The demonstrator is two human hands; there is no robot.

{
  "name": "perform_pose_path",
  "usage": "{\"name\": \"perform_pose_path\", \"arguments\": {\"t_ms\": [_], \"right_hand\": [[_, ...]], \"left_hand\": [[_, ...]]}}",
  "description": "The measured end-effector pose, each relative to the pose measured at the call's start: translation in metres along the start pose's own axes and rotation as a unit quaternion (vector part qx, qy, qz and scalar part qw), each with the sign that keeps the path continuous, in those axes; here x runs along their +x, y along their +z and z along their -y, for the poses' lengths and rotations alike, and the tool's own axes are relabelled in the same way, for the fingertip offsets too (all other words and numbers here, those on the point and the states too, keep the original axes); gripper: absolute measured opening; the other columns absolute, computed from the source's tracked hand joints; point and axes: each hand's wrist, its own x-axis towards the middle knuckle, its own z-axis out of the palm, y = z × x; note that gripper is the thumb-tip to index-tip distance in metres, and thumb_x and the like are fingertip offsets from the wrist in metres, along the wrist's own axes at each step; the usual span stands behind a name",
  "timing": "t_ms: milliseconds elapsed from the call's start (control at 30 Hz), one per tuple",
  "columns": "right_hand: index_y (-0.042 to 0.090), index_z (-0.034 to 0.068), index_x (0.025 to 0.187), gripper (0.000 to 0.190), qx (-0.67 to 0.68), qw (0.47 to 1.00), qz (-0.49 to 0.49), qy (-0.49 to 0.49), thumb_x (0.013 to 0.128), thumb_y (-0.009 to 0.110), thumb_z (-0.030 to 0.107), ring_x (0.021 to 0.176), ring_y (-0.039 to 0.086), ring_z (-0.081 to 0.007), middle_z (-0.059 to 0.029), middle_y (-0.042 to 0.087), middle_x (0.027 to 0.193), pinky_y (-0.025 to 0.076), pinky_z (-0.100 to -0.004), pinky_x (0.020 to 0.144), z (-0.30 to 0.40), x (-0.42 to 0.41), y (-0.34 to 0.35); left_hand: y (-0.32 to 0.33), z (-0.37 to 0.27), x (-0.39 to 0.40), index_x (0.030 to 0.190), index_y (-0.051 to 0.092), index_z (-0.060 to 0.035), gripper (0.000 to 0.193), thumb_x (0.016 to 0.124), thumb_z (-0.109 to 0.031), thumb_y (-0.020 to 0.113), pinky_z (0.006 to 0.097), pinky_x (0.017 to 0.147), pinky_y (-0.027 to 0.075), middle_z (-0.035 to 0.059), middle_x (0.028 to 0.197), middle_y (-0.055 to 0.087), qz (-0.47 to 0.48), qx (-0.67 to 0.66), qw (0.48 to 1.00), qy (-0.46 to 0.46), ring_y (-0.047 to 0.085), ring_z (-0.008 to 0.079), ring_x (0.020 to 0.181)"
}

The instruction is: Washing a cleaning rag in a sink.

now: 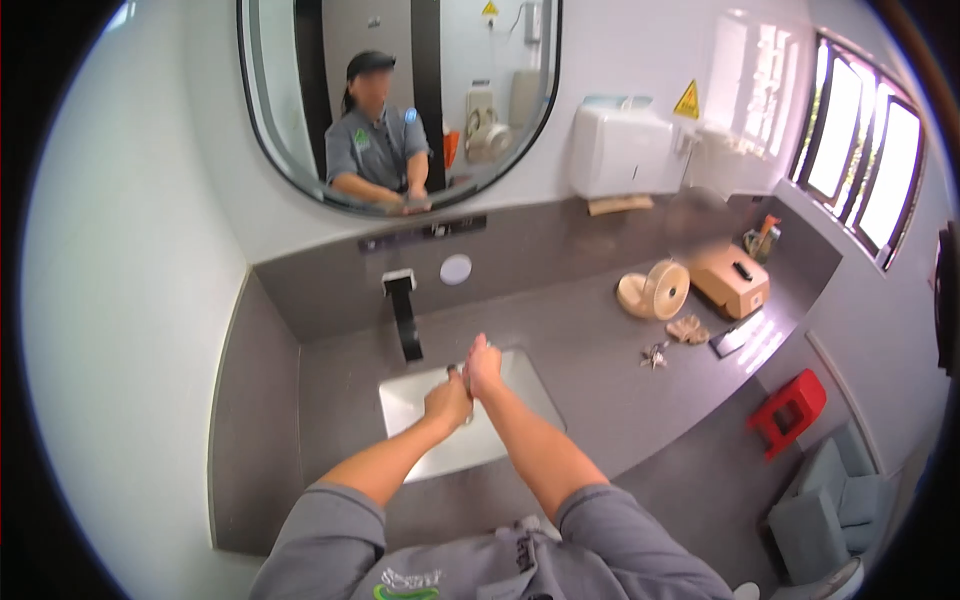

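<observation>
My left hand and my right hand are close together above the white rectangular sink basin. They touch or nearly touch, with the fingers partly curled. A small dark thing shows near the left fingertips, too small to name. Whether anything is held between the hands is hidden. Behind them, a little to the left, a black wall-mounted faucet reaches out over the counter towards the basin. Any flow of water cannot be made out.
Right along the grey counter stand a cream fan, a hair scrunchie, keys, a phone and a cardboard box. A paper towel dispenser and mirror hang above. A red stool and grey armchair are lower right.
</observation>
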Motion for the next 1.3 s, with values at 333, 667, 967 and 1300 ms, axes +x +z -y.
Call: {"name": "perform_pose_path", "arguments": {"t_ms": [333,667,967,1300], "right_hand": [[0.057,-0.006,0.096,0.054,0.047,0.987,-0.118,0.095,0.090,0.039,0.044,0.083,0.059,-0.0331,-0.0227,0.060,0.093,0.046,-0.0421,0.076,-0.028,0.002,0.015],[0.026,0.015,0.136,0.070,0.164,0.948,0.188,0.196,0.083,0.048,0.056,0.130,0.023,-0.0330,-0.0146,0.021,0.141,0.020,-0.0521,0.103,0.022,-0.035,-0.076],[0.027,0.012,0.134,0.067,0.039,0.990,0.121,0.057,0.083,0.059,0.042,0.117,0.041,-0.0247,-0.0103,0.039,0.126,0.034,-0.0445,0.097,0.049,-0.127,-0.175],[0.041,0.007,0.123,0.048,0.050,0.974,-0.195,-0.102,0.083,0.061,0.025,0.098,0.052,-0.0152,-0.0041,0.052,0.108,0.047,-0.0322,0.079,0.055,-0.223,-0.376]], "left_hand": [[0.043,0.039,0.015,0.109,0.042,-0.0048,0.036,0.079,-0.018,0.057,0.0421,0.065,0.049,0.0133,0.076,0.061,-0.282,0.084,0.947,0.128,0.062,0.0292,0.075],[0.015,0.033,0.012,0.113,0.050,-0.0078,0.046,0.077,-0.030,0.067,0.0284,0.059,0.049,0.0062,0.094,0.060,0.050,-0.494,0.861,-0.112,0.060,0.0169,0.074],[0.054,-0.077,-0.008,0.113,0.049,-0.0024,0.040,0.079,-0.015,0.064,0.0307,0.072,0.048,0.0076,0.095,0.060,0.170,-0.473,0.863,0.050,0.059,0.0206,0.082],[0.135,-0.261,-0.078,0.130,0.036,-0.0047,0.056,0.078,-0.003,0.057,0.0303,0.087,0.045,0.0123,0.119,0.047,0.377,-0.393,0.752,0.371,0.053,0.0195,0.102]]}}
